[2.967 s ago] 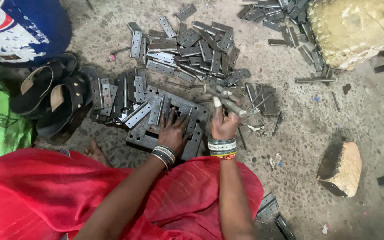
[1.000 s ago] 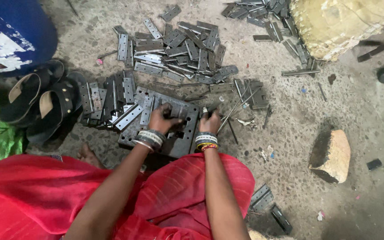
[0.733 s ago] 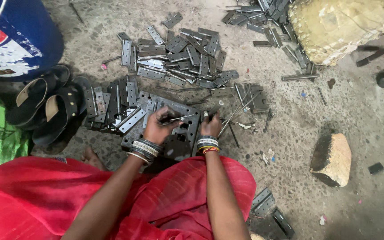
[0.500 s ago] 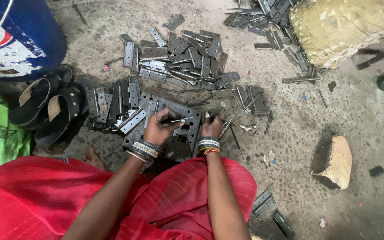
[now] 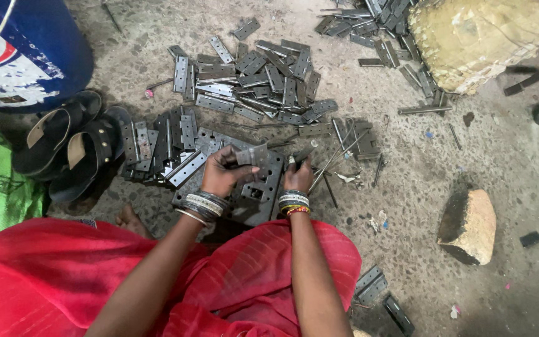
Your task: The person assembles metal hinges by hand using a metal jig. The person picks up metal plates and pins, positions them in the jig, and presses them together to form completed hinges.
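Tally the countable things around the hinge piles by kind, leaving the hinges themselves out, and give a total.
Hands at work: 2, left hand and right hand
Dark sandals: 2
Blue drum: 1
Broken stone block: 1
Tan sack: 1
Perforated metal plate: 1
Total: 8

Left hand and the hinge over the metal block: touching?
Touching. The head view shows the left hand with its fingers closed around the hinge, gripped just above the metal block; no gap is visible between them.
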